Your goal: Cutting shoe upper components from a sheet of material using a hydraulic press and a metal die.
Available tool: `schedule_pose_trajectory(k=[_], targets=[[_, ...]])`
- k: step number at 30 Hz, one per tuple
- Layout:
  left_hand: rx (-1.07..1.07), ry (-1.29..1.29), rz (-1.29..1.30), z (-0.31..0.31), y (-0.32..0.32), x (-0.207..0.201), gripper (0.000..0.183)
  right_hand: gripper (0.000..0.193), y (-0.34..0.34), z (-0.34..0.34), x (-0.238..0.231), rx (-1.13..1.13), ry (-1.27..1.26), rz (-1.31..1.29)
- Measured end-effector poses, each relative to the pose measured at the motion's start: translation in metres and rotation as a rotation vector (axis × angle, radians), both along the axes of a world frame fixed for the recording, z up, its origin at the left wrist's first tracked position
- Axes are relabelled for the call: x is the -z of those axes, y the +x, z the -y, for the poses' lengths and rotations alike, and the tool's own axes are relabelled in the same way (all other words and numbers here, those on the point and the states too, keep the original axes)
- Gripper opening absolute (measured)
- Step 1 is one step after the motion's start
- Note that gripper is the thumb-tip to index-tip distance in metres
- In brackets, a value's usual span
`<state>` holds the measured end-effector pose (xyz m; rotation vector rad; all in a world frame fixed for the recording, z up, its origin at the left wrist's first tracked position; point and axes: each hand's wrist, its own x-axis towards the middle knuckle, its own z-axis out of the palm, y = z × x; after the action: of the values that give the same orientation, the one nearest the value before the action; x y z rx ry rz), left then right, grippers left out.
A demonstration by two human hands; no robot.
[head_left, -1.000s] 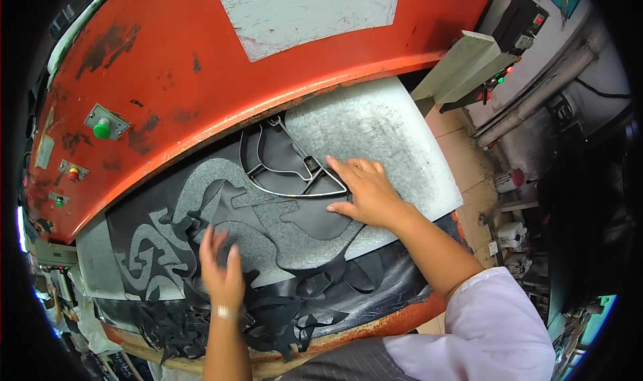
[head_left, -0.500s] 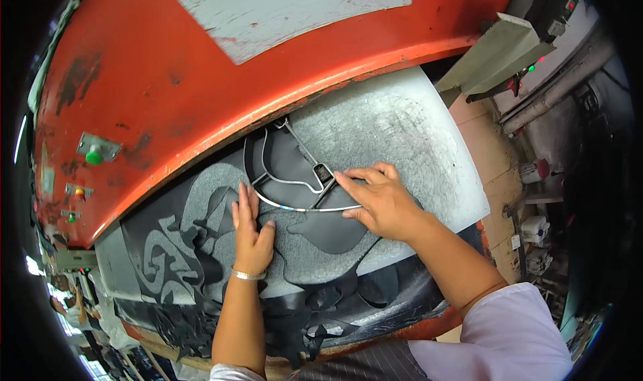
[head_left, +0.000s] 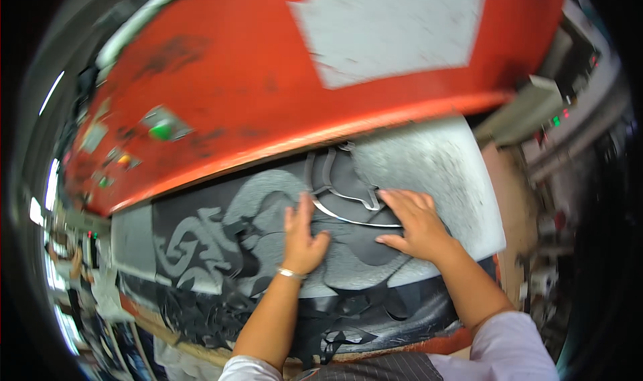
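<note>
A curved metal cutting die (head_left: 355, 221) of thin strip lies on a dark sheet of leather-like material (head_left: 365, 247). Its far end reaches the edge of the red press (head_left: 241, 100). Beside the die's left curve, my left hand (head_left: 305, 240) rests with fingers stretched out, fingertips at the strip. My right hand (head_left: 422, 227) spans the die's right side, fingers spread over its inner corner and thumb apart on the near side of the rim. The contact under the right fingers is partly hidden. Cut-out shapes in the sheet show the grey-white cutting board (head_left: 429, 173) beneath.
Dark scraps (head_left: 221, 314) hang over the board's near edge. A green button (head_left: 161, 130) sits on the press's left face. At the right, a metal bracket (head_left: 526, 113) juts out beside the board. A person (head_left: 70, 264) is far off at the left.
The view has swung, so the scene sits lower and further right, blurred. My right thumb has come off the die's rim toward me. Both hands stay beside the die.
</note>
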<state>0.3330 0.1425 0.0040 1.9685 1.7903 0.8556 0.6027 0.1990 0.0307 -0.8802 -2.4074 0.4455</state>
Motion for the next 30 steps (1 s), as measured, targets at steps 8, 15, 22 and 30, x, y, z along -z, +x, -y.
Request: schedule_pose_trajectory(k=[8, 15, 22, 30], targets=[[-0.035, -0.075, -0.155, 0.026, 0.031, 0.024, 0.08, 0.097, -0.04, -0.001, 0.0, 0.254, -0.042, 0.321], [0.089, -0.086, 0.105, 0.141, -0.024, -0.015, 0.044, 0.068, -0.037, -0.032, 0.003, 0.226, 0.074, 0.232], [-0.459, -0.042, -0.384, 0.278, -0.122, 0.024, 0.058, 0.027, -0.083, -0.092, -0.025, -0.367, 0.57, 0.429], [-0.339, -0.341, -0.132, 0.269, -0.111, 0.023, 0.075, 0.019, -0.136, -0.137, 0.004, -0.594, 0.606, 0.999]])
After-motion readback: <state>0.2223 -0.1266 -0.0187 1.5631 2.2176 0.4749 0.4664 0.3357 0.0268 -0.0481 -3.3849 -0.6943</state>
